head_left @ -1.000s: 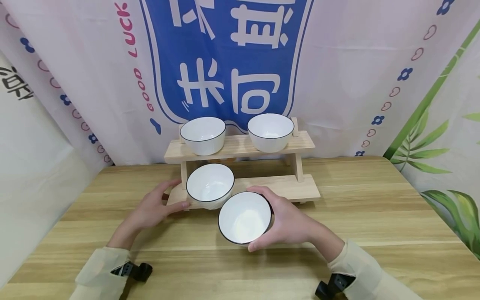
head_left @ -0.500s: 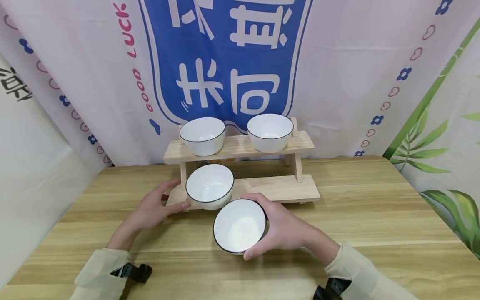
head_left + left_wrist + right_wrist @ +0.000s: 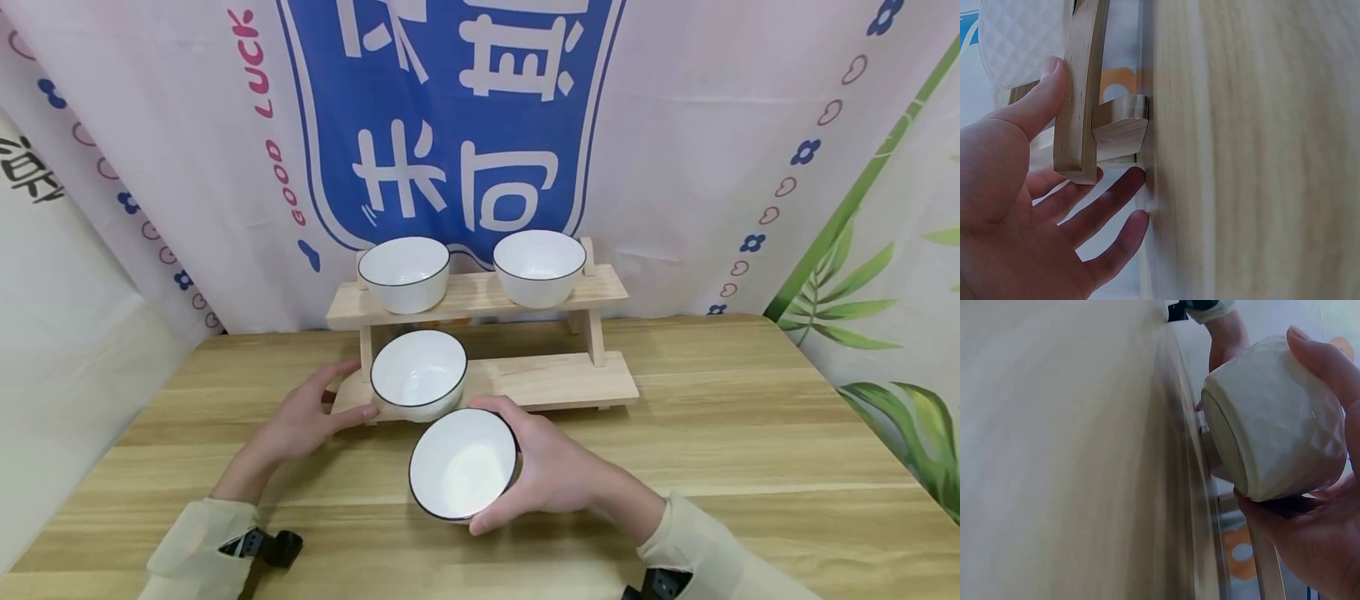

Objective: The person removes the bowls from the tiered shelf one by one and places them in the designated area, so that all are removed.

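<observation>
Because the bowl (image 3: 462, 465) looks rigid but breakable, the right hand (image 3: 551, 467) wisely grips its wall between fingers. The left hand (image 3: 303, 417) grips the stand (image 3: 551, 379).

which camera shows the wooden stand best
The head view: it shows both levels of the wooden stand. The left wrist view has only one end, close up, by the left hand; the right wrist view, just parts beyond the held bowl.

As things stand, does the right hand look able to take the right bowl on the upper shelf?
Probably not: the right hand already holds another bowl, though the way to the upper right bowl looks free.
</observation>
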`<action>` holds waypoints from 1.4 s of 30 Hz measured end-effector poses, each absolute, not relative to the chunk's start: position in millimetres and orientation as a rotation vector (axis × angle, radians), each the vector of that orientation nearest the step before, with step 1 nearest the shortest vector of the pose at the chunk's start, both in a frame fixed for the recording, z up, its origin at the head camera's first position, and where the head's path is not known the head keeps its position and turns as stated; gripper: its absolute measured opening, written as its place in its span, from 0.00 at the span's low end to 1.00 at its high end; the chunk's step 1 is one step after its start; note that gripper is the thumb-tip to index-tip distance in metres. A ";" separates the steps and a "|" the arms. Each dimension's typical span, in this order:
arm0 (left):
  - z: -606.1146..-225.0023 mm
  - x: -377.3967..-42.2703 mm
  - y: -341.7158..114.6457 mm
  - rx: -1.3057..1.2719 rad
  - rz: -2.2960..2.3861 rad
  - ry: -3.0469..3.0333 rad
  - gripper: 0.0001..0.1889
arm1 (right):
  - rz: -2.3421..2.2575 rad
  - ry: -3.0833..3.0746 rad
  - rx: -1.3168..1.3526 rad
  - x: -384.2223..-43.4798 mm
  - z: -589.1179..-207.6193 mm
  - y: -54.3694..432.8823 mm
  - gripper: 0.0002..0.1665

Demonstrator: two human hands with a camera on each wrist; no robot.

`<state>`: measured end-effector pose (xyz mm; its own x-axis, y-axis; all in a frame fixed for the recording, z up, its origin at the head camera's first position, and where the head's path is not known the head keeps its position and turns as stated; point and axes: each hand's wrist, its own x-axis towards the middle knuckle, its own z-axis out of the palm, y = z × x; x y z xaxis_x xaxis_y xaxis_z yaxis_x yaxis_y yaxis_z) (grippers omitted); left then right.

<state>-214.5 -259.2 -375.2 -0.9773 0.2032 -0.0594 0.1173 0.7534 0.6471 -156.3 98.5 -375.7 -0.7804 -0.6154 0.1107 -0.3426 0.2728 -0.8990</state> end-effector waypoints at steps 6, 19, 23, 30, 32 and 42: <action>-375.7 -213.7 -259.8 0.269 1.032 2.831 0.49 | -1.537 2.258 -0.835 -152.9 -374.5 81.9 0.68; -374.5 -212.4 -258.4 0.256 1.022 2.833 0.49 | -1.440 2.253 -0.821 -146.6 -376.0 46.7 0.66; -374.4 -211.6 -258.4 0.260 1.021 2.832 0.49 | -1.377 2.290 -0.811 -147.8 -376.0 36.4 0.68; -375.0 -211.0 -258.8 0.258 1.019 2.835 0.49 | -1.351 2.270 -0.790 -150.1 -373.8 28.0 0.67; -375.4 -210.9 -259.1 0.258 1.021 2.833 0.49 | -1.339 2.262 -0.779 -150.4 -372.3 28.4 0.68; -375.3 -212.4 -259.0 0.242 1.024 2.822 0.50 | -1.216 2.320 -0.766 -151.2 -371.6 30.9 0.73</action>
<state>-212.4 -259.0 -375.3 -0.9787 0.1941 -0.0668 0.1062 0.7570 0.6447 -151.2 30.9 -371.6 -0.7654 -0.6355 -0.1011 -0.2785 0.4688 -0.8382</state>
